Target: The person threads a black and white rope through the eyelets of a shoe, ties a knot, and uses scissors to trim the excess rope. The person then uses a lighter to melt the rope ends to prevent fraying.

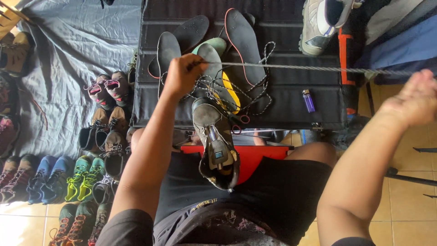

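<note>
Left hand (182, 75) is pinching lace (291, 67) | right hand (416, 98) is gripping its far end, pulling taut | lace looking light, limp; best held by ends | shoe (216, 146) is resting on lap

My left hand (182, 75), right hand (416, 98): bare, arms unsleeved. I wear black shorts, dark printed shirt.

Daylight falls on a beige tiled floor (409, 218) partly covered by a wrinkled grey-blue cloth (77, 54).
</note>
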